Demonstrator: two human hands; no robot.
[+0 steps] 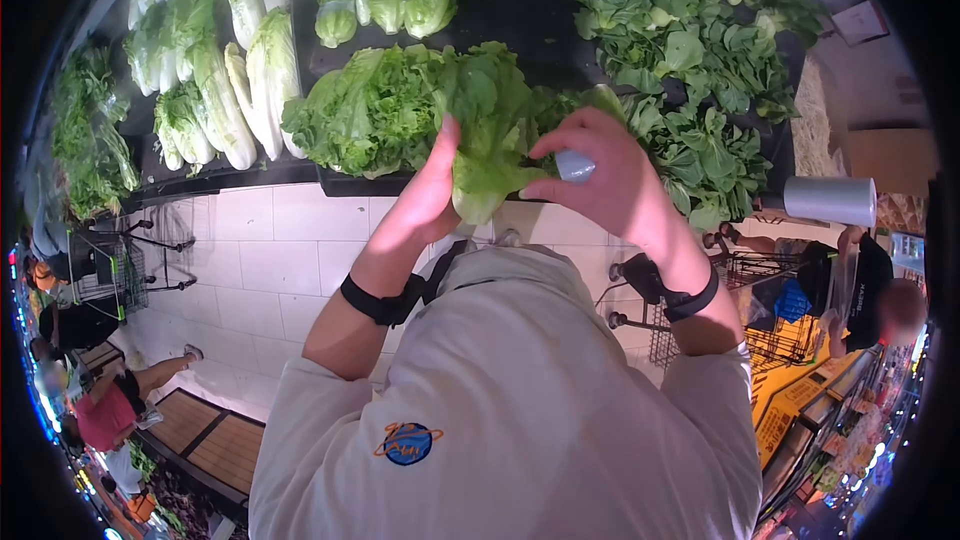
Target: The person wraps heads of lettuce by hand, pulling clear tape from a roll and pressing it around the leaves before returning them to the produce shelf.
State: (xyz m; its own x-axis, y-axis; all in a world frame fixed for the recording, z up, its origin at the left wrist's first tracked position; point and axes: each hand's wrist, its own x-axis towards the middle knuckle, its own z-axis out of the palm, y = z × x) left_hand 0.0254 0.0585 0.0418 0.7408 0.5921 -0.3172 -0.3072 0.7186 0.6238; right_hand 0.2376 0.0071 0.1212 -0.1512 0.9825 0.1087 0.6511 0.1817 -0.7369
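A head of green leaf lettuce is held up in front of my chest, over the near edge of the display. My left hand grips its left side, thumb along the leaves, the other fingers mostly hidden. At its lower right, my right hand pinches a leaf edge between thumb and fingers. A pale bluish thing shows within the curve of the right hand; I cannot make out what it is. More leaf lettuce is piled just left of the held head.
Wrapped lettuces lie farther back. Napa cabbages fill the left side, leafy greens the right. A plastic bag roll sits at the right edge. Shopping carts and people stand behind on both sides.
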